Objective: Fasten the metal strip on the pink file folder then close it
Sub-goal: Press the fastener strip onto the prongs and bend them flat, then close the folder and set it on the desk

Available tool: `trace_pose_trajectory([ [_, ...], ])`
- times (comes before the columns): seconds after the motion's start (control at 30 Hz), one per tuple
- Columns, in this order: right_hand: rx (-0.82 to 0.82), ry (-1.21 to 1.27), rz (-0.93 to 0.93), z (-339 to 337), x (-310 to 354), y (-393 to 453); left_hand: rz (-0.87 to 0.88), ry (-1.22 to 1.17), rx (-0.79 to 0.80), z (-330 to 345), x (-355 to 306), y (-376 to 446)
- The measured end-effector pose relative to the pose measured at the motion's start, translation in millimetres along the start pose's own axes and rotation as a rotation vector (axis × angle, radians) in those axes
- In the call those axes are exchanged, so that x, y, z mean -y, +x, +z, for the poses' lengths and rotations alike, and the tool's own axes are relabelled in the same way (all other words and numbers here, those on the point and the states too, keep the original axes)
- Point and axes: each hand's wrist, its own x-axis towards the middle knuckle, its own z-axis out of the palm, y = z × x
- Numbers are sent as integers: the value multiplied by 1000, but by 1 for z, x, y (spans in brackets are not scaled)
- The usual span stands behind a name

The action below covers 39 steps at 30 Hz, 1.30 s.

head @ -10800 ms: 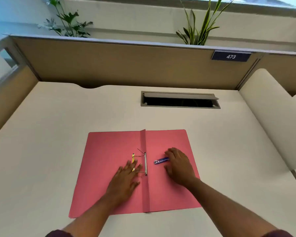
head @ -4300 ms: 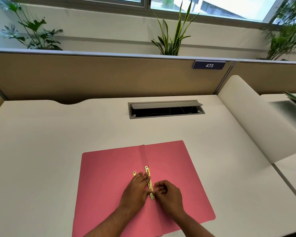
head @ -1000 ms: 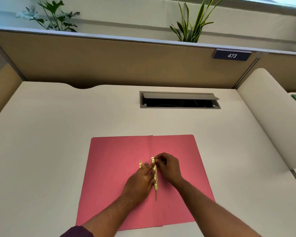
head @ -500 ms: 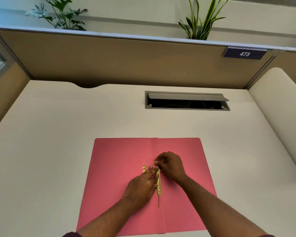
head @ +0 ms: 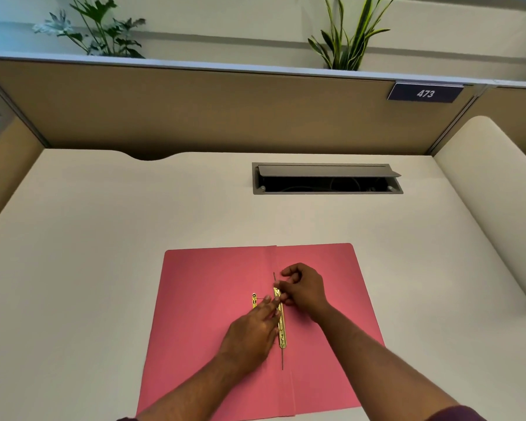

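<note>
Bright, even daylight – soft shadows, bowed edges

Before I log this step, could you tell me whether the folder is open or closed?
Open: the folder lies spread flat on the desk, both halves showing, hands at the strip on its crease.

The left hand (head: 253, 329) covers most of the shorter gold piece (head: 254, 300), the pink file folder (head: 207, 314) runs off the bottom edge, and the fastener's tiny holes stay unreadable.
</note>
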Motion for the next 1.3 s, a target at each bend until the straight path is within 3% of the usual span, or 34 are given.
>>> trace_pose_trajectory([
  [0.4, -183, 120, -21, 8, -23, -32, 17, -21, -13, -3, 4, -1],
  [0.47, -195, 50, -67, 7, -36, -50, 22, -42, -35, -2, 3, -2],
  [0.63, -240, -403, -291, 5, -57, -89, 33, -15, -81, -2, 2, -8],
  [0.77, -220, -627, -398, 9, -58, -104, -6, -7, -31, -2, 2, -14],
  [1.3, -170, -654, -362, 12, -56, -112, -188, -13, 95, -8, 35, -76],
])
